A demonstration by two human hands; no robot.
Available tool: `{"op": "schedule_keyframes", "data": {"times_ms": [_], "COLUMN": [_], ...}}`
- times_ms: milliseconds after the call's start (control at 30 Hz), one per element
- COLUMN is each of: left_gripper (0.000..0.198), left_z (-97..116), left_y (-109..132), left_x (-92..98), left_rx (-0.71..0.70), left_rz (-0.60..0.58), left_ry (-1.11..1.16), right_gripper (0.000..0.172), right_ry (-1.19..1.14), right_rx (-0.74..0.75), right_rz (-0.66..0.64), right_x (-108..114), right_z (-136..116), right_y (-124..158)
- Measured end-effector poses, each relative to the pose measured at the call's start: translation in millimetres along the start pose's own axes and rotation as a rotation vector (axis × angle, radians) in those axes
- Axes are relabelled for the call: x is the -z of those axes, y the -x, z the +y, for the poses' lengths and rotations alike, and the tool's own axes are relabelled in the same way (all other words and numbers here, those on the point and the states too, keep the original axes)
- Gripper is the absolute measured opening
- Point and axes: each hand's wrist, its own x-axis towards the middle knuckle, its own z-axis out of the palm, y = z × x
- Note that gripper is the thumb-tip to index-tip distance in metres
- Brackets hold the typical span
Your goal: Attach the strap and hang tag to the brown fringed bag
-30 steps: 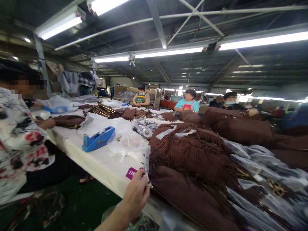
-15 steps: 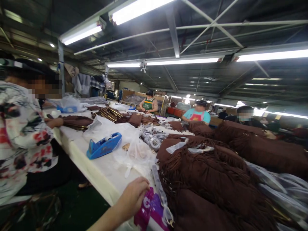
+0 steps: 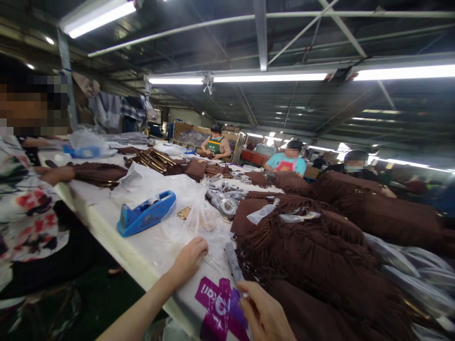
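Observation:
My left hand [image 3: 192, 258] is over the near edge of the white table, fingers curled together beside a thin white plastic bag [image 3: 204, 220]. Whether anything is inside those fingers is hidden. At the bottom, my right hand [image 3: 265, 312] pinches the lower end of a narrow strap in clear plastic wrap [image 3: 232, 263]. A small shiny bit shows at its fingertips. Under and between the hands lies a purple and white printed sheet [image 3: 216, 303]. Brown fringed bags [image 3: 305, 251] are piled right beside my right hand.
A blue tape dispenser [image 3: 145, 213] stands near the table edge [image 3: 106, 237]. Plastic-wrapped rings or straps [image 3: 225, 201] lie mid-table. A person in a floral top [image 3: 28, 203] handles brown pieces on the left. Several co-workers sit across the table, one in a green apron [image 3: 215, 144].
My left hand has moved up and left off the printed sheet. My right hand has come into view from below and taken the strap's end. The view has shifted slightly.

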Motion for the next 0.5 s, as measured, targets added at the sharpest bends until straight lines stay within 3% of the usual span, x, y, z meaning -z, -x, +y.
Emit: {"op": "schedule_keyframes", "data": {"times_ms": [100, 200, 333, 500], "left_gripper": [0.021, 0.020, 0.021, 0.021], "left_z": [0, 2, 3, -3], "left_y": [1, 1, 1, 0], "left_x": [0.2, 0.2, 1.6, -3.4], "left_rx": [0.006, 0.007, 0.003, 0.044], "left_rz": [0.022, 0.037, 0.030, -0.008], "left_ry": [0.040, 0.066, 0.068, 0.017], "right_gripper": [0.030, 0.035, 0.024, 0.027], "right_ry": [-0.066, -0.043, -0.038, -0.015], "right_rx": [-0.113, -0.095, -0.050, -0.104], "right_rz": [0.133, 0.042, -0.090, -0.145], "right_x": [-20, -29, -35, -18], "right_z": [3, 4, 2, 7], "right_y": [-35, -61, -86, -87]}}
